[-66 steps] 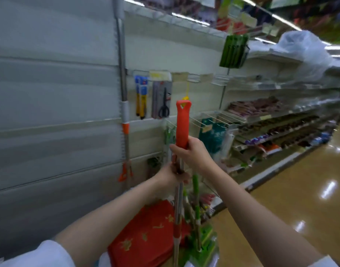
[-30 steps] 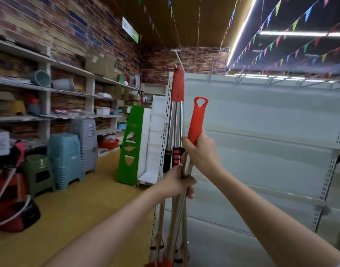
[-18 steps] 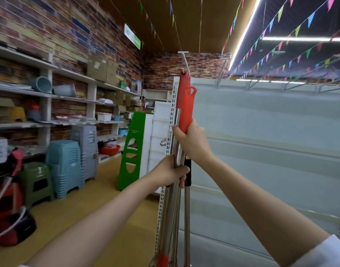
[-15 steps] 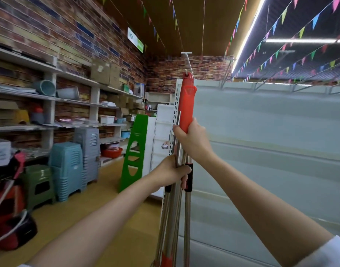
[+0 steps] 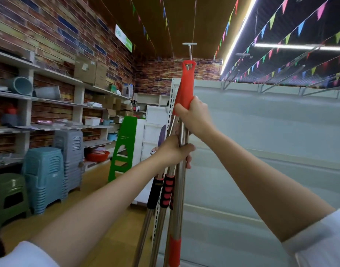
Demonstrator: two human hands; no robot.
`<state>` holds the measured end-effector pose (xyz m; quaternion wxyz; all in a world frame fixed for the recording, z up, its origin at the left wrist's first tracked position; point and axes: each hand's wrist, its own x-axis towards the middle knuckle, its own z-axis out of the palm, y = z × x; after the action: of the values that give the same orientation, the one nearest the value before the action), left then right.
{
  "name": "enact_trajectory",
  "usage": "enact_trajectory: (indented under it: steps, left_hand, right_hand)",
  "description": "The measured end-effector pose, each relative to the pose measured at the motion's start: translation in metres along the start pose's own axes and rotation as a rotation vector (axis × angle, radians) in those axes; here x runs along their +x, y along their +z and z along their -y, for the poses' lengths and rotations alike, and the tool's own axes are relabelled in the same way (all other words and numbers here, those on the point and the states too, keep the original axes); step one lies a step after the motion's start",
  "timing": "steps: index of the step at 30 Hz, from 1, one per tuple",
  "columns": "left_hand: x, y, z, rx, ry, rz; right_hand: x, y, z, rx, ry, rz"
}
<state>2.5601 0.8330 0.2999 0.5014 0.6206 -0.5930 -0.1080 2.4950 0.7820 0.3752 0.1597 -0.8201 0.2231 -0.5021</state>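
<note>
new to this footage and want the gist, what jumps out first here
Dead centre, a bright red grip tops a bundle of steel poles, its loop up at a metal hook; the right hand holds the grip and the left hand clutches the poles below. Strings of coloured pennants cross the dark ceiling at upper right, and stacked plastic stools stand at lower left.

Brick-pattern wall (image 5: 49,26) at L and rear. Shelving (image 5: 55,101) along L wall w/ boxes, tubs. Stacked plastic stools (image 5: 44,176), blue/grey/green, on yellow-brown floor (image 5: 96,178). Green stand (image 5: 126,130) at ctr. White panel gondola (image 5: 271,141) at R. Ceiling: strip light (image 5: 237,39), coloured pennant strings (image 5: 272,19).
</note>
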Motion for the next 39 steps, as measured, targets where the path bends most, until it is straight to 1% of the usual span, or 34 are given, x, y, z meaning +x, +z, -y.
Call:
enact_trajectory:
  steps: [8,13,17,18,20,21,24,27,29,31,32,34,39]
  left_hand:
    - [0.066,-0.023,0.0,-0.099,0.026,0.012]
    - [0.09,-0.023,0.009,-0.121,0.018,0.05]
    - [0.095,-0.018,0.019,-0.019,0.068,0.123]
    - [0.096,-0.018,0.02,0.045,0.092,0.131]
    - [0.097,-0.021,0.019,0.211,0.153,0.1]
    - [0.095,-0.024,0.017,0.238,0.162,0.084]
    - [0.091,-0.032,0.018,0.213,0.095,0.103]
    - [0.088,-0.032,0.022,0.262,0.057,0.137]
    - [0.085,-0.029,0.026,0.378,0.082,0.083]
    - [0.081,-0.024,0.032,0.481,0.124,-0.038]
    - [0.079,-0.021,0.034,0.481,0.139,-0.086]
    - [0.072,-0.013,0.036,0.418,0.159,-0.102]
    - [0.048,0.02,0.032,0.306,0.197,-0.015]
  right_hand:
    - [0.069,0.018,-0.012,-0.052,0.083,-0.054]
    - [0.085,0.026,-0.022,-0.041,0.144,-0.081]
    - [0.082,0.029,-0.032,-0.055,0.185,-0.075]
    - [0.081,0.029,-0.034,-0.057,0.192,-0.071]
    - [0.079,0.027,-0.035,-0.065,0.199,-0.057]
    - [0.079,0.026,-0.034,-0.065,0.206,-0.047]
    - [0.077,0.025,-0.032,-0.067,0.241,-0.014]
    - [0.072,0.024,-0.03,-0.078,0.294,0.024]
    - [0.067,0.024,-0.032,-0.088,0.319,0.036]
    - [0.061,0.027,-0.035,-0.099,0.335,0.037]
    - [0.057,0.029,-0.038,-0.108,0.341,0.043]
    - [0.046,0.031,-0.043,-0.121,0.344,0.06]
    - [0.006,0.02,-0.06,-0.21,0.358,0.089]
